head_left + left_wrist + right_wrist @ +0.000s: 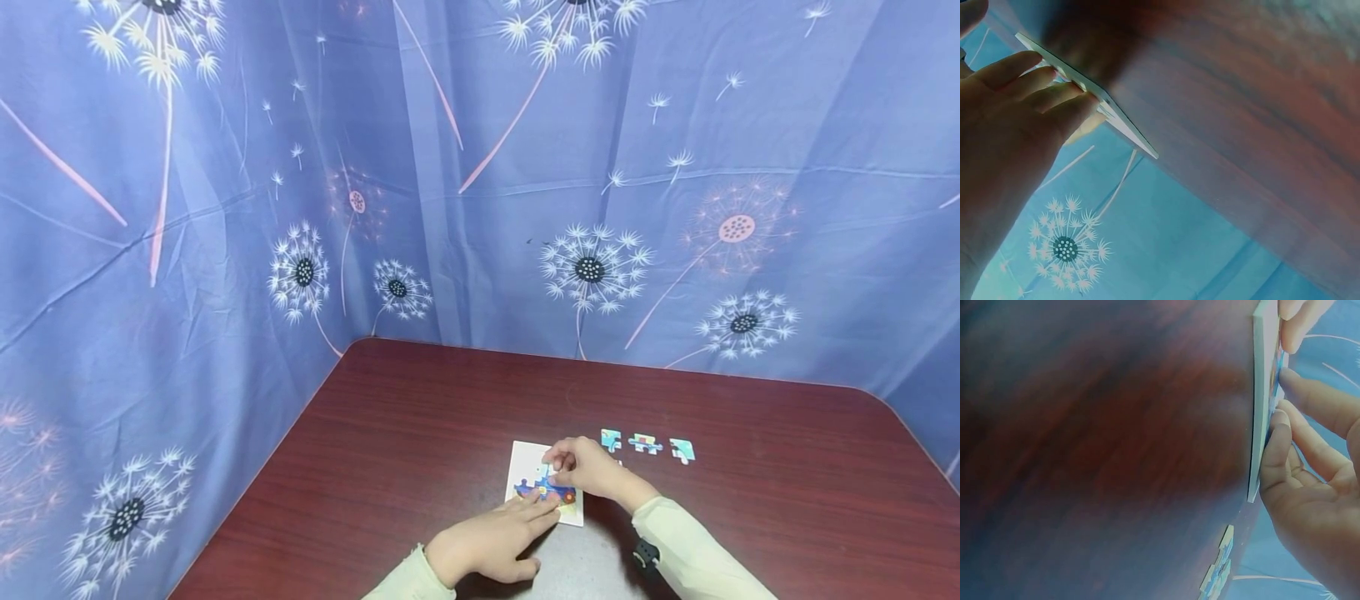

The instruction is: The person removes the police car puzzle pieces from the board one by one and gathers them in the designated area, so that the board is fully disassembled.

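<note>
A small white-bordered jigsaw board (527,454) lies on the table, with a blue vehicle picture partly assembled in it. Across its lower edge rests my left hand (491,543), fingers straight and pressing on the lower part of the picture. In the left wrist view its fingertips lie on the board (1124,125). My right hand (595,472) is over the board's right side, thumb and fingers pinching a light-blue jigsaw piece (545,472) at the upper part of the picture. The fingers mostly hide that piece. From the right wrist view, the fingertips sit right at the board's (1260,412) surface.
Beyond the right hand, loose jigsaw pieces lie in a row: a blue one (611,439), one with red and yellow (646,443) and another blue one (682,450). The dark red table (420,417) meets a blue dandelion-print curtain (480,275) behind and at the left.
</note>
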{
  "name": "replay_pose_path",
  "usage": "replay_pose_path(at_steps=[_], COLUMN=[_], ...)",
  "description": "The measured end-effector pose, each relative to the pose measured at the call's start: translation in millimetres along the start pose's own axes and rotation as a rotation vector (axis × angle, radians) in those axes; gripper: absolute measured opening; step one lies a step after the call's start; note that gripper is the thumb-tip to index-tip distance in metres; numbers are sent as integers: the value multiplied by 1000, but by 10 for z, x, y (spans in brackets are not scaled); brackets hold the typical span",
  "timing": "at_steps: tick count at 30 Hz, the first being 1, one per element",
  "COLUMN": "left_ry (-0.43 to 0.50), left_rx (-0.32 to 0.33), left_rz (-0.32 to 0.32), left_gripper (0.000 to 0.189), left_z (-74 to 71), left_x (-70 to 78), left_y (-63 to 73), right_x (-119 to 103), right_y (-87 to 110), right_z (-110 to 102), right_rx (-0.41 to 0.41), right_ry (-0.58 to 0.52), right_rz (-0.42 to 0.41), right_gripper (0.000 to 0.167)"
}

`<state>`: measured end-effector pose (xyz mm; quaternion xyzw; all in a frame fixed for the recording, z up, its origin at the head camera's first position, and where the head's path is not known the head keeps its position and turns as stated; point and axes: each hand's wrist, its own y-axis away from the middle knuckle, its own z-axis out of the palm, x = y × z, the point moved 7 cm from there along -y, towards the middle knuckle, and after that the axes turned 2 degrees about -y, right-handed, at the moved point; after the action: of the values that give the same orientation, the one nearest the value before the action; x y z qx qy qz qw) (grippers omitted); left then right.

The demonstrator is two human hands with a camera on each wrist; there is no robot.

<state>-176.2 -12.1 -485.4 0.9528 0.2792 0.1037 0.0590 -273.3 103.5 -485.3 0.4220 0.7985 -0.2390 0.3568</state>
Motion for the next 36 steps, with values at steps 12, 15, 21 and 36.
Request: replay_pose_path(at_steps=[12, 15, 21, 36], left_ry=[-12, -7, 5, 35], left_rx=[-4, 0, 7, -10], left_rz=[-17, -11, -2, -16], left_gripper=[63, 62, 62, 62], left_z=[10, 13, 7, -10], left_x=[-9, -13, -12, -4], left_y=[-11, -16, -23, -8], right_x=[11, 20, 35, 68], right_y=[-6, -8, -11, 23], right_z=[-6, -12, -21, -22], right_rx=[12, 18, 29, -37], right_ry=[-33, -51, -67, -133], right_rz=[3, -9, -27, -20], right_gripper=[19, 19, 16, 25])
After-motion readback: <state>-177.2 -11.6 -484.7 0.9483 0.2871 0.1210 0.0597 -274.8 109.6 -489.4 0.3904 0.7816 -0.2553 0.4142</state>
